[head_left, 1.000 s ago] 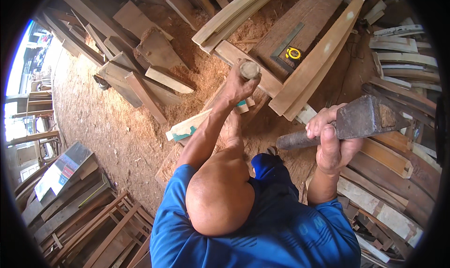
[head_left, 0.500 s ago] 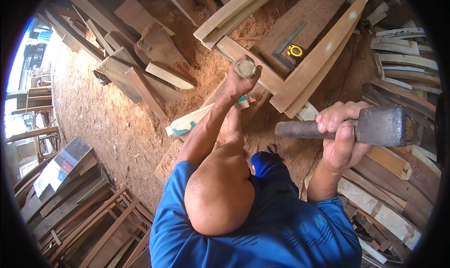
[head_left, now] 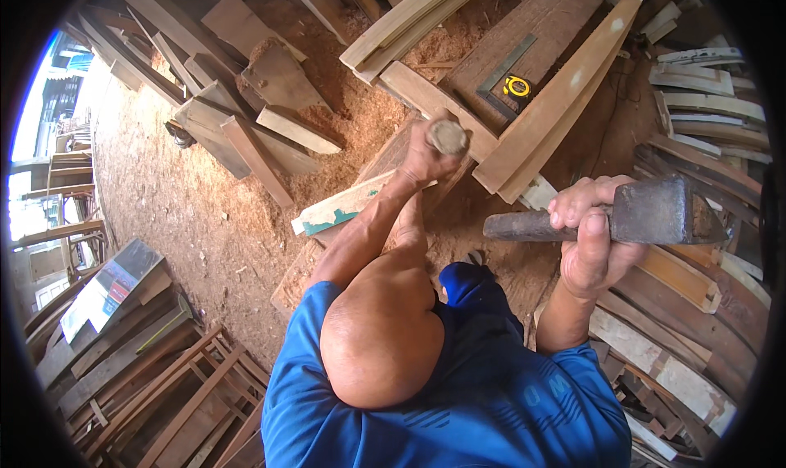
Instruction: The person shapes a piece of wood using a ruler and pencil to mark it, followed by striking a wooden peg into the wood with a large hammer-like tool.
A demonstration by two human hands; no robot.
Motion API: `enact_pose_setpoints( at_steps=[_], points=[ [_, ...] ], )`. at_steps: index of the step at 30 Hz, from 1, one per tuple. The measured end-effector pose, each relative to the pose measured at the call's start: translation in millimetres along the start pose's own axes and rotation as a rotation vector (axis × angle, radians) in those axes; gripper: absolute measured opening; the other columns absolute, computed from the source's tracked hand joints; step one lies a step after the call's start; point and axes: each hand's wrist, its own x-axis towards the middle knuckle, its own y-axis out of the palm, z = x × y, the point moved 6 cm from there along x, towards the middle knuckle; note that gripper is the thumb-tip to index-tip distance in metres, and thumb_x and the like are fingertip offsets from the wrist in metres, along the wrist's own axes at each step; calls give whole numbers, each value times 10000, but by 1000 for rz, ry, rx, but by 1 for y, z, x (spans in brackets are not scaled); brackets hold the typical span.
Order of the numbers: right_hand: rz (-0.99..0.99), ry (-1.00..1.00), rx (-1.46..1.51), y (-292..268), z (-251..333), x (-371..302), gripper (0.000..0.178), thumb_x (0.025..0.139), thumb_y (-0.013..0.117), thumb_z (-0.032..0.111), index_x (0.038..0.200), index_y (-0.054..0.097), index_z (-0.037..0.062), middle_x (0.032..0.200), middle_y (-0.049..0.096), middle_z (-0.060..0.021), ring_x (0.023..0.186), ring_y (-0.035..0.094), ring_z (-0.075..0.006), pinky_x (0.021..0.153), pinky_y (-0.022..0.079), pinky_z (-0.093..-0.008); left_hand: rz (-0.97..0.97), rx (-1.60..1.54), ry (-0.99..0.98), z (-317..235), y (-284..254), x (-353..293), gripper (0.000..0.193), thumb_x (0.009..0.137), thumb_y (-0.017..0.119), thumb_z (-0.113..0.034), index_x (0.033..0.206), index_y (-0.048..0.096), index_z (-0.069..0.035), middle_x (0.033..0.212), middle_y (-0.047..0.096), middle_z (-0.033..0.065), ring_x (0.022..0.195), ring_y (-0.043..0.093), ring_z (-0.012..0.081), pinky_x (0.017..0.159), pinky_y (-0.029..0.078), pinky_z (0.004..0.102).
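Observation:
My left hand (head_left: 422, 161) grips a round-ended wooden handle, a chisel (head_left: 448, 135), held upright over a long wooden plank (head_left: 385, 173) on the sawdust floor. My right hand (head_left: 591, 243) holds a heavy dark metal hammer (head_left: 655, 214) raised to the right at about the chisel's height, its handle pointing left. My bare knee and blue shirt fill the lower middle of the view. A pale board with green paint marks (head_left: 336, 212) lies across the plank just below my left wrist.
A steel square and a yellow tape measure (head_left: 516, 85) lie on a brown board at the top. Curved pale planks (head_left: 565, 91) lean beside it. Offcuts (head_left: 246, 124) are piled at upper left, timber stacks stand on both sides, and sawdust covers the floor.
My right hand has lifted the hammer upward and turned it more level. My left hand keeps the chisel on the plank in the same spot.

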Motion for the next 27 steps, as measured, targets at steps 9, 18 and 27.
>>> enact_pose_setpoints(
  at_steps=[9,18,27],
  points=[
    [56,1,-11,11,6,3,261,978,603,190,1087,500,-23,781,532,-77,670,532,-169,632,512,-347,-18,-81,-58,-3,-13,5,222,868,767,-106,814,552,-80,710,562,-23,659,511,78,607,446,268],
    [77,-19,-12,14,11,7,255,972,600,189,1075,499,-21,785,530,-76,673,533,-170,632,509,-350,82,6,-28,1,-12,3,216,845,794,-144,856,594,-65,756,596,13,703,544,96,651,478,299],
    [86,-93,-43,13,16,18,257,991,593,200,1067,507,-29,783,535,-80,677,540,-170,637,514,-353,101,18,26,-3,-10,-1,222,842,800,-152,854,594,-68,747,597,9,699,536,87,648,480,295]
  ],
)
